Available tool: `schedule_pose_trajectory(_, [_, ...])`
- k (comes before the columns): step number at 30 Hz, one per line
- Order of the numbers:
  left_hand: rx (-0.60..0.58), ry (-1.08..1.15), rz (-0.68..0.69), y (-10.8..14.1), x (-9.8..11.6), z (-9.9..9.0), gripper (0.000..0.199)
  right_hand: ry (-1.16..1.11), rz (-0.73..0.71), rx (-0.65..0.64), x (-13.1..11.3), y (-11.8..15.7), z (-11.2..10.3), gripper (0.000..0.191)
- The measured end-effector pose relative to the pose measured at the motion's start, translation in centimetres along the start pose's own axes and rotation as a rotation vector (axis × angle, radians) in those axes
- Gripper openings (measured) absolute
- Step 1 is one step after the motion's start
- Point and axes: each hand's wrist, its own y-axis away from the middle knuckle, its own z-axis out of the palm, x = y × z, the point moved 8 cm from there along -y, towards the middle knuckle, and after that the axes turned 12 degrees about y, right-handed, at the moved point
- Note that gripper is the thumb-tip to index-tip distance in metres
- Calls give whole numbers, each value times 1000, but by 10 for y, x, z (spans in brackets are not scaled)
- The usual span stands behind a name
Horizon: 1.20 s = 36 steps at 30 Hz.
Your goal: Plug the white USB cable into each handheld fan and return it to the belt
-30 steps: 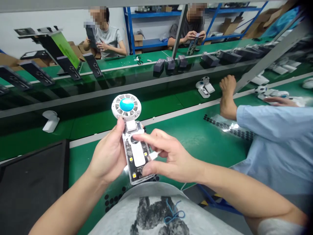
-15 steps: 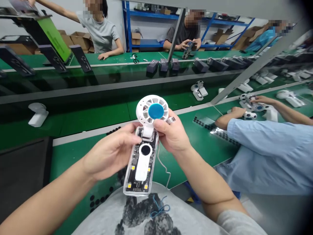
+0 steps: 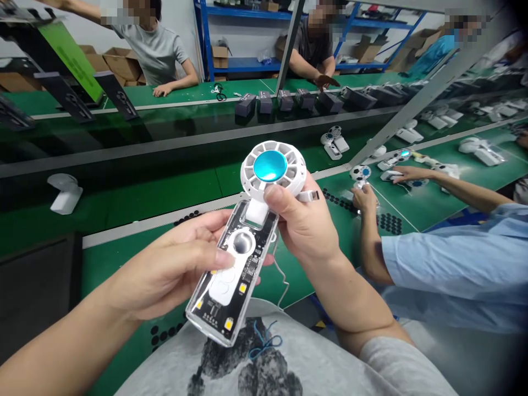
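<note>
A handheld fan (image 3: pixel 243 264) with a clear-cased body, dark circuit board and white control strip is held above my lap. Its round white head (image 3: pixel 273 169) has a shiny blue centre. My left hand (image 3: pixel 185 264) wraps the body from the left, the thumb resting on the white strip below the round dark window. With my right hand (image 3: pixel 307 225) I grip the head's lower right side, thumb on its rim. Beside those fingers juts a white USB plug (image 3: pixel 308 196). A thin pale cord loop dangles below the right hand.
Several white fans (image 3: pixel 66 192) stand along the green conveyor (image 3: pixel 181 187). Dark boxes (image 3: pixel 284 100) line the far side. At right, a co-worker's blue sleeve (image 3: pixel 445 253) and hands are among more fans. Black round stickers (image 3: pixel 390 223) lie on the bench. A dark tray (image 3: pixel 37 291) sits at left.
The fan has tilted and come closer, its head shifting up and right. My left thumb has moved from the body's upper edge onto the white strip. The neighbouring co-worker's hands have shifted apart.
</note>
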Motion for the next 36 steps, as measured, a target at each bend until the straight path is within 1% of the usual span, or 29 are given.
schedule_pose_trajectory(3, [27,21,-36,-1,-2,0,44,-21,18,46,3,-1,-2,50])
schedule_pose_trajectory(7, [71,27,-47,-4,-6,-2,41,-33,50,29,6,-3,0,48])
schedule_pose_trajectory(11, [131,12,-27,-7,-8,-7,33,-23,52,10,8,-3,1,50])
schedule_pose_trajectory(17, [118,-67,43,-7,-11,-8,32,18,5,66,3,1,-3,51])
schedule_pose_trajectory(22, [150,-99,72,-6,-11,-9,40,-2,-45,63,3,-1,-4,52])
schedule_pose_trajectory(26, [149,-117,89,-5,-8,-3,52,-89,-90,37,13,-13,-6,48])
schedule_pose_trajectory(29, [155,-153,120,-3,-5,-1,61,-102,-112,37,19,-20,-9,45])
schedule_pose_trajectory(33, [177,-177,154,-2,-2,-5,64,-115,-131,40,21,-20,-11,46])
schedule_pose_trajectory(36, [192,-173,150,-4,-3,-10,62,-138,-149,32,22,-20,-11,46])
